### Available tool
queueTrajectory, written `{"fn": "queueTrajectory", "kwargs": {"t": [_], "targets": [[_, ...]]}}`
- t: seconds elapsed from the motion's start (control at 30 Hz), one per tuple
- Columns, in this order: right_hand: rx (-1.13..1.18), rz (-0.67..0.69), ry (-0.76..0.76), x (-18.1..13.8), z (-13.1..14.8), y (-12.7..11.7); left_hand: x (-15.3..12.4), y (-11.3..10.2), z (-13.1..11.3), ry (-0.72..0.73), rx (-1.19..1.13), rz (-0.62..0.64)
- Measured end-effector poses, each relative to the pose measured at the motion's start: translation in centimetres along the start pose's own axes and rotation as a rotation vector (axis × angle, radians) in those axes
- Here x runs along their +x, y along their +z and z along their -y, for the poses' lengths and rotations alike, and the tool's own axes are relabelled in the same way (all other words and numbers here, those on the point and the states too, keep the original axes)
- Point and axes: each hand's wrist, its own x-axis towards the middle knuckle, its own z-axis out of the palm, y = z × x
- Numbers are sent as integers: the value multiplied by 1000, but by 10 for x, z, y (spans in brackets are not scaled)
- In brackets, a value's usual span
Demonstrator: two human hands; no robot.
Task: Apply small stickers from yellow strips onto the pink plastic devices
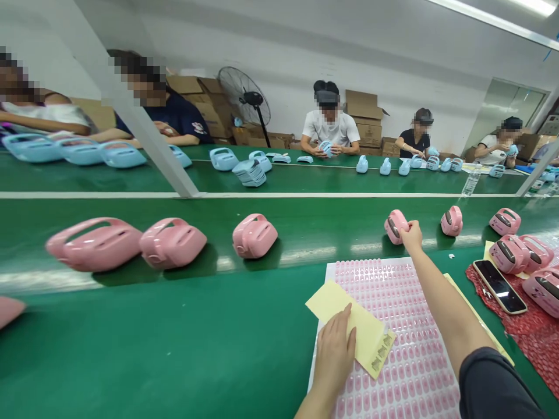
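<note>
My right hand (411, 237) reaches forward, with its fingers closed on a small pink plastic case with a carry handle (395, 226) that stands at the green bench's far side. My left hand (335, 346) lies with fingers stretched out on a yellow paper sheet (345, 308), which has a printed strip of dark marks at one corner. Under that paper is a large white sheet covered in rows of pink oval stickers (393, 343). Another pink case (451, 221) stands a little to the right of my right hand.
More pink handled cases (254, 235) stand along the left. At right, a phone (500, 285) lies on red bubble wrap (535, 343) beside several cases. A white rail (279, 195) divides the bench. Across it, people handle blue cases near a clear bottle (470, 183). A slanted post (144, 128) rises at left.
</note>
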Motion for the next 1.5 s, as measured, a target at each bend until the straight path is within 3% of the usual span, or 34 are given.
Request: {"fn": "queueTrajectory", "kwargs": {"t": [0.1,0.23,0.33,0.5,0.57,0.67,0.9,1.1,1.2,1.33,1.4,1.5], "targets": [[-47,-34,34,19,-11,-3,0,4,5,50,69,28],[-81,35,-24,16,-20,-11,0,2,-4,113,404,218],[-96,124,-124,-20,-26,-14,2,-1,-18,110,617,352],[-88,390,-309,-123,-44,-19,4,-2,-32,104,781,435],[-117,474,-390,-155,-51,-25,5,0,-33,104,813,421],[-158,524,-461,-178,-58,-32,5,1,-33,120,843,386],[-93,469,-350,-174,-53,-27,5,5,-37,119,887,351],[118,659,-373,-173,-49,-52,5,10,-43,89,913,340],[337,759,-294,-169,-45,-67,5,12,-46,65,884,338],[597,647,-85,-166,-29,-57,6,11,-48,42,773,335],[647,605,3,-167,-18,-38,13,4,-46,49,606,242],[655,606,84,-173,-5,-5,38,-20,-37,-8,190,-68]]}}
